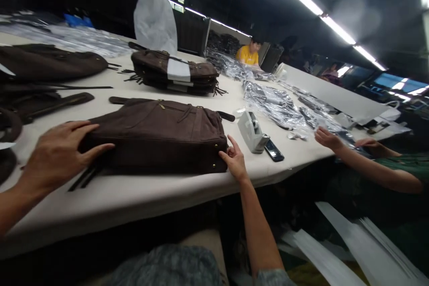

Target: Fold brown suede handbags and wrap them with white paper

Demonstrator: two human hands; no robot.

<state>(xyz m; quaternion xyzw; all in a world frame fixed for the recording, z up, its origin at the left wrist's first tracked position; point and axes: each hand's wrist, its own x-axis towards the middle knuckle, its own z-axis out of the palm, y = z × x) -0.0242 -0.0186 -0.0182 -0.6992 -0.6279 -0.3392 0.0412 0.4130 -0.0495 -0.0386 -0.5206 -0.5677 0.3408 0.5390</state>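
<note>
A dark brown bag [157, 136] lies flat near the front edge of the table, its base with small brass studs turned toward me. My left hand [63, 154] grips its left end, thumb on the near side and fingers over the top. At the other end, my right hand [236, 158] holds the lower right corner between thumb and fingers. Dark straps stick out beneath the bag on the left and behind it.
Behind is a stack of brown bags [174, 71] with a white paper band. More bags [50, 62] lie left. A tape dispenser [251, 132] and phone [274, 150] sit right. A co-worker's hands [330, 138] are over plastic-wrapped items; another person in yellow [248, 55] is farther back.
</note>
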